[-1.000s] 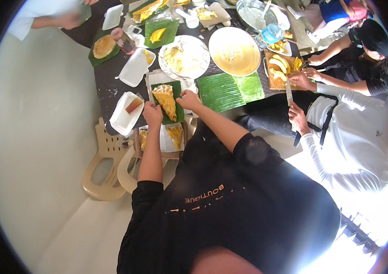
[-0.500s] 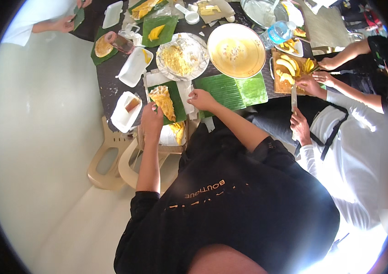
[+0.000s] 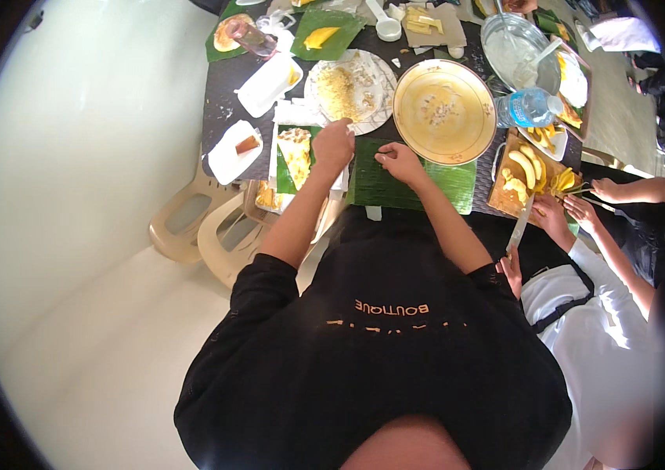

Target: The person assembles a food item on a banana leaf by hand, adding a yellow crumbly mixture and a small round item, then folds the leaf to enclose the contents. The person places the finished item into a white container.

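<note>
Folded crepe just left of L grip, leaf below R grip; can't tell if either's open/closed

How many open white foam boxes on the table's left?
2: lower box left of the triangular yellow food, upper box below the pink jar; others may be hidden.

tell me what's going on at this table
The person's left hand is at the near rim of a white plate of yellow shreds; whether it grips anything is unclear. The right hand is over a green leaf. A folded yellow piece of food lies to their left. On the right, a co-worker's hand holds a knife by a cutting board bearing peeled bananas.
</note>
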Demonstrator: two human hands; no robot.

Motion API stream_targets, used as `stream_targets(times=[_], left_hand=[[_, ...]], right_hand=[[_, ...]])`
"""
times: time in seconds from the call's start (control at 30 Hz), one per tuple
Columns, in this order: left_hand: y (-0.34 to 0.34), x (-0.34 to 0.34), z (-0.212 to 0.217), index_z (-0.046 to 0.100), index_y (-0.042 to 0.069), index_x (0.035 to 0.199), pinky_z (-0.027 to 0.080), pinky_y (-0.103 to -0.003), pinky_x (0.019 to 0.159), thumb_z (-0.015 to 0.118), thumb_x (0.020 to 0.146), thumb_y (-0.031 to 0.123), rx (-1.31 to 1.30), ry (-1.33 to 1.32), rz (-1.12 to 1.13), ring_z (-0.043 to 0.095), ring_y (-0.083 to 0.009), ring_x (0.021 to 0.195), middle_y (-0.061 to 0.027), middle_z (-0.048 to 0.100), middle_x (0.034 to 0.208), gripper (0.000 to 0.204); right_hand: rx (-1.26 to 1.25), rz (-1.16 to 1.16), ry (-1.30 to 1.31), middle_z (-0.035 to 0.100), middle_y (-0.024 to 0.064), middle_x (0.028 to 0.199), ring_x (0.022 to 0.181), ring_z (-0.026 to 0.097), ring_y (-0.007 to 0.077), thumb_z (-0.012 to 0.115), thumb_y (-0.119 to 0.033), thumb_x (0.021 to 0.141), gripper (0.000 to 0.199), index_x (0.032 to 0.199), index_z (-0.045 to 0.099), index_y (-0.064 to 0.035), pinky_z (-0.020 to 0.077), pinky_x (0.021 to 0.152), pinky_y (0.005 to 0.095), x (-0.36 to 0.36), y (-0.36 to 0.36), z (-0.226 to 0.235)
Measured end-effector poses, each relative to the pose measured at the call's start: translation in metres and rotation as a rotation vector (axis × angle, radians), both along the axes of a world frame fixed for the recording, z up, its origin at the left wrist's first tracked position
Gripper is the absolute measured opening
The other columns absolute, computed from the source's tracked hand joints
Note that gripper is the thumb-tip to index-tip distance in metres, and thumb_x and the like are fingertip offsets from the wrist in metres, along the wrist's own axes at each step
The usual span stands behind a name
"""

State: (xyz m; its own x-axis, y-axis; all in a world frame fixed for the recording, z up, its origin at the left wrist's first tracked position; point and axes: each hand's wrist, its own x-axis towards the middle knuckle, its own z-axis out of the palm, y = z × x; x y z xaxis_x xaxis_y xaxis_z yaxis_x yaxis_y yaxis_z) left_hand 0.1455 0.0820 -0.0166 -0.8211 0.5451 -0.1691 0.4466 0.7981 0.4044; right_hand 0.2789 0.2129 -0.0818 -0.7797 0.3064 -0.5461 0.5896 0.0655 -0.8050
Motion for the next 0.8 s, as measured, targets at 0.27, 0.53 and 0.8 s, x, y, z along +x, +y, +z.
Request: stream_targets(times=[0.27,0.53,0.8], left_hand=[[-0.004,0.039,0.016,0.066,0.01,0.106,0.05,-0.041,0.08,0.061,0.082,0.025,0.012,-0.13,0.031,0.064,-0.031,0.092,-0.0124,0.067,0.098,0.028],[-0.038,0.051,0.009,0.065,0.007,0.108,0.05,-0.039,0.077,0.062,0.082,0.023,0.033,-0.166,-0.075,0.064,-0.0293,0.081,-0.0134,0.066,0.098,0.03],[-0.079,0.035,0.017,0.064,0.005,0.107,0.051,-0.035,0.072,0.063,0.083,0.021,0.154,-0.333,-0.089,0.066,-0.0245,0.077,-0.0133,0.068,0.089,0.029]], right_hand=[[-0.023,0.057,-0.011,0.068,0.015,0.093,0.088,0.066,0.0253,0.07,-0.035,0.078,0.042,0.103,0.065,-0.0013,0.0503,0.079,0.0346,-0.001,0.01,0.0],[0.073,0.071,0.011,0.067,0.0113,0.086,0.079,0.064,0.0205,0.07,-0.032,0.08,0.04,0.103,0.064,-0.0003,0.0501,0.073,0.0325,-0.006,0.003,0.016],[0.128,-0.037,-0.061,0.067,0.0148,0.096,0.089,0.065,0.0274,0.07,-0.039,0.076,0.041,0.098,0.066,-0.0041,0.0505,0.08,0.0363,-0.005,-0.017,0.015]])
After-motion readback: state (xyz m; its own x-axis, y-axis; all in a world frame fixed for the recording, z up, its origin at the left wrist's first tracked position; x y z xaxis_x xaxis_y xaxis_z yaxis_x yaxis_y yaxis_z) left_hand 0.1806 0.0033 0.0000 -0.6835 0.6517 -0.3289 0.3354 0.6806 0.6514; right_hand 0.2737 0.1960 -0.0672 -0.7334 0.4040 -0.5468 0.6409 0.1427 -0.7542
